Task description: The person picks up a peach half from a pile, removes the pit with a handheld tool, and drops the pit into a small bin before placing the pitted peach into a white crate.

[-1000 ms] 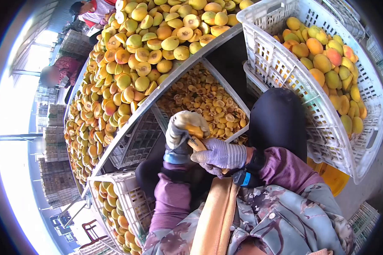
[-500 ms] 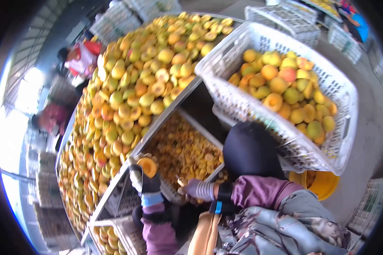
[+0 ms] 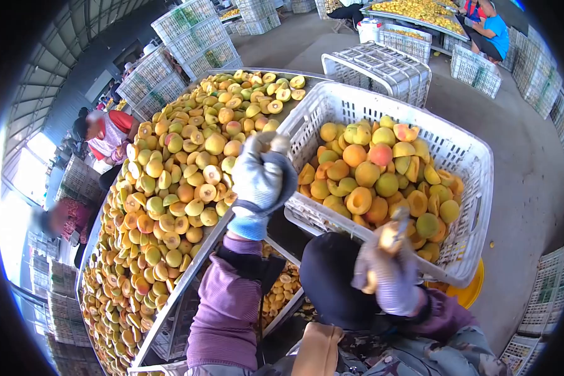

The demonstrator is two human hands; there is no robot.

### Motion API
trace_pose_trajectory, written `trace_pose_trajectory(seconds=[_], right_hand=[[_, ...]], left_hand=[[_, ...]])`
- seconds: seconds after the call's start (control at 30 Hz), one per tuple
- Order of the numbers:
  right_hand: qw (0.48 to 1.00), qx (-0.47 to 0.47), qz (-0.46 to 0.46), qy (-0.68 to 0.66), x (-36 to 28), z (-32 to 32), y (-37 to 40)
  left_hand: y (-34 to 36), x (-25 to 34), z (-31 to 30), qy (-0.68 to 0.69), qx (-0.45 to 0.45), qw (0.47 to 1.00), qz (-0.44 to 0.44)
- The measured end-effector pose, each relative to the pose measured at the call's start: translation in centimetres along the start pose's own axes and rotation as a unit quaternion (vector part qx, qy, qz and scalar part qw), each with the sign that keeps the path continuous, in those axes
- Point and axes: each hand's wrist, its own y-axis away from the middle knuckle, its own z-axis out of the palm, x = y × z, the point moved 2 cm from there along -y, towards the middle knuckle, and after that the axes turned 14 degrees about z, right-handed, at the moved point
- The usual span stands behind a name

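Observation:
My left hand (image 3: 260, 178), in a grey glove with a blue cuff, is raised over the metal rim between the long tray of halved yellow fruit (image 3: 175, 188) and the white crate of whole fruit (image 3: 382, 182). Its back faces me, so the palm is hidden. My right hand (image 3: 388, 276), in a striped glove, is lower down by my dark knee, closed on a wooden-handled tool (image 3: 391, 233) that sticks up and is blurred.
A crate of pits (image 3: 282, 288) sits under the tray's edge. A yellow bucket (image 3: 473, 285) stands under the white crate. An empty crate (image 3: 379, 66) and stacked crates (image 3: 194, 31) stand behind. Other people sit at the left (image 3: 106, 135) and top right (image 3: 485, 25).
My left hand, which held a fruit half low by the tray edge, has risen towards the white crate; the half is out of sight. My right hand lifted with the tool. The view tilted up.

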Motion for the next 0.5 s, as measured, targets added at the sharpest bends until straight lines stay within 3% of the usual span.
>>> trace_pose_trajectory(seconds=[0.07, 0.1, 0.17, 0.2, 0.23, 0.3, 0.37, 0.43, 0.47, 0.5], right_hand=[[0.998, 0.019, 0.011, 0.066, -3.9, -2.5, 0.4], [0.992, 0.051, 0.002, 0.116, -5.9, -3.6, 0.7], [0.948, 0.092, -0.088, 0.292, -9.3, -5.8, -0.7], [0.882, 0.085, -0.180, 0.427, -11.1, -6.3, -2.5], [0.826, 0.092, -0.217, 0.511, -12.2, -6.8, -4.5], [0.708, 0.099, -0.201, 0.669, -13.1, -8.5, -9.3], [0.587, 0.065, -0.268, 0.761, -11.7, -11.2, -15.8], [0.587, 0.010, -0.173, 0.791, -10.3, -11.0, -20.8], [0.584, -0.013, -0.132, 0.801, -9.4, -10.3, -22.7], [0.736, -0.055, -0.060, 0.672, -7.1, -11.0, -25.5]], left_hand=[[0.6, -1.1, 1.8, 0.041, -0.078, 0.994, -0.064], [1.4, -4.4, 2.6, 0.013, -0.085, 0.996, -0.004], [1.7, -2.7, 2.3, -0.127, -0.132, 0.982, 0.033], [1.8, -2.3, 2.2, -0.145, -0.145, 0.978, 0.024], [1.8, -2.3, 1.9, -0.110, -0.212, 0.965, -0.109], [2.5, -3.5, 1.8, -0.144, -0.247, 0.956, -0.067], [2.4, -2.9, 1.9, -0.188, -0.251, 0.948, -0.052], [2.2, -2.9, 2.2, -0.167, -0.244, 0.949, -0.110], [2.4, -3.3, 2.5, -0.183, -0.210, 0.957, -0.085], [2.6, -3.2, 2.9, -0.184, -0.208, 0.957, -0.085]])
